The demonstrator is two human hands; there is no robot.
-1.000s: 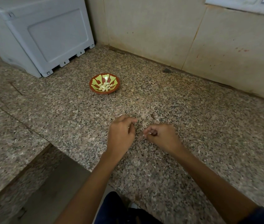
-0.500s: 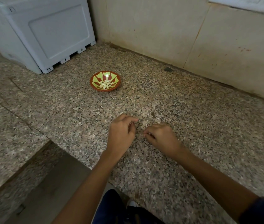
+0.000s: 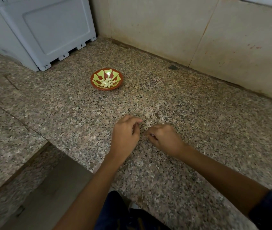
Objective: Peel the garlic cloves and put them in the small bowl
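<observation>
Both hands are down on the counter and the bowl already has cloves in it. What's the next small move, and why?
Probably finish stripping the small pale piece pinched in the right hand, using the left hand beside it, before carrying anything over. The piece is too small to tell whether it is clean. The small bowl with its peeled cloves sits farther back on the counter.

Little is altered over the second. The right hand has been drawn slightly apart from the left hand, and a small pale garlic clove is now seen pinched at its curled fingertips. The left hand's fingers have stayed curled.
</observation>
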